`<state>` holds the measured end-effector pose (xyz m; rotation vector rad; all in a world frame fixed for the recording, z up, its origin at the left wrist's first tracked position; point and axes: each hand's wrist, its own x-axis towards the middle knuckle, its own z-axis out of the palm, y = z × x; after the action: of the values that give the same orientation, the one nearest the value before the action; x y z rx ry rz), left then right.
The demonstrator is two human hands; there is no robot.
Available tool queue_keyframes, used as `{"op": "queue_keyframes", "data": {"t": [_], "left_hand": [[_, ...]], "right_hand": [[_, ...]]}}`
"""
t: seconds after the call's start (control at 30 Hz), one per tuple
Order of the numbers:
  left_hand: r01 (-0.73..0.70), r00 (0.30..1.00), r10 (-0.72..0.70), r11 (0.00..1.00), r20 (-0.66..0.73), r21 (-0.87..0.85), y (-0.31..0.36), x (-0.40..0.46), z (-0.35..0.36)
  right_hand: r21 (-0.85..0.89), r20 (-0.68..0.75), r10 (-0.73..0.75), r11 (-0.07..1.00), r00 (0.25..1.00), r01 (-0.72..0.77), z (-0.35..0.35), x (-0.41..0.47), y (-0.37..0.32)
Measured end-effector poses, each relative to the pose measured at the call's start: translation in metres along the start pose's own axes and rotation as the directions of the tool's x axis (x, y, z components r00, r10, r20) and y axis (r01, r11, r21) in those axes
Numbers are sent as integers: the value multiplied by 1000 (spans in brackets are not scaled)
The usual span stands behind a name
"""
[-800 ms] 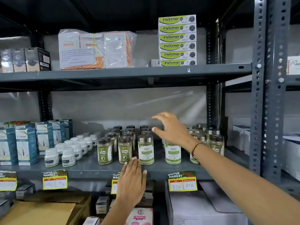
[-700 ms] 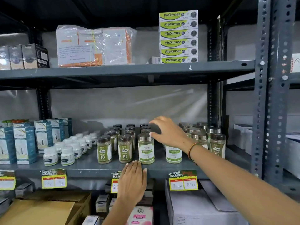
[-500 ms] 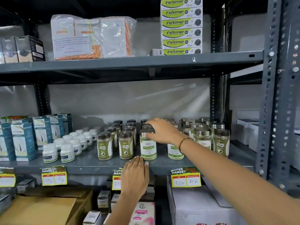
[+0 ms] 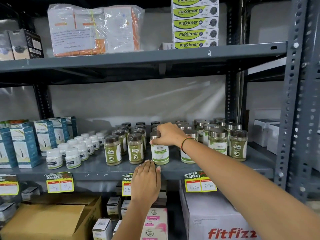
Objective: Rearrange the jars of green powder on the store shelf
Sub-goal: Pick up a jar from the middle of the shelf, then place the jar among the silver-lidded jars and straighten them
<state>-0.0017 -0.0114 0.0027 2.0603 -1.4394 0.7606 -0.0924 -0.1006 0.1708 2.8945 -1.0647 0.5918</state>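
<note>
1. Head view: the right hand (image 4: pixel 168 135) is reaching over the middle shelf (image 4: pixel 97 168), its fingers curling down around the silver lid of a Moringa leaves jar (image 4: pixel 159 154) and gripping it from above.
2. That jar is standing upright at the shelf's front edge, between the brown-lidded Gaska jars (image 4: pixel 112 149) on its left and the other silver-lidded jars (image 4: pixel 217 142) on its right.
3. A beaded bracelet (image 4: pixel 186 142) is sitting on the right wrist.
4. The left hand (image 4: pixel 147 182) is lying flat against the shelf's front lip, fingers straight and close together, holding nothing, fingertips just below the gripped jar.
5. It is covering part of a yellow price tag (image 4: pixel 126 186).
6. White bottles (image 4: pixel 72 156) and teal boxes (image 4: pixel 25 148) are standing further left on the same shelf.
7. Fleximer boxes (image 4: pixel 194 23) are sitting stacked on the upper shelf.
</note>
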Motion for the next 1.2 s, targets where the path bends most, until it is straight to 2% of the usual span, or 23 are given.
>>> {"op": "queue_keyframes", "data": {"t": [0.23, 0.47, 0.63, 0.9, 1.03, 1.2], "left_hand": [[-17, 999, 15, 999, 45, 38, 0, 1, -4], [-11, 997, 10, 1000, 74, 24, 3, 0, -12], [13, 996, -13, 1000, 90, -4, 5, -1, -14], [46, 993, -48, 999, 105, 15, 6, 0, -9], [55, 993, -55, 998, 105, 5, 8, -1, -10], [47, 995, -46, 999, 86, 0, 8, -3, -11]], "right_hand": [[1, -103, -57, 998, 993, 57, -21, -27, 5], [231, -59, 12, 973, 998, 2, -65, -77, 40], [281, -27, 109, 955, 994, -97, -95, -112, 84], [34, 81, 344, 937, 936, -347, -127, -133, 158], [-56, 72, 459, 888, 885, -456, -128, -135, 178], [-169, 58, 533, 838, 844, -518, -122, -133, 188]]}}
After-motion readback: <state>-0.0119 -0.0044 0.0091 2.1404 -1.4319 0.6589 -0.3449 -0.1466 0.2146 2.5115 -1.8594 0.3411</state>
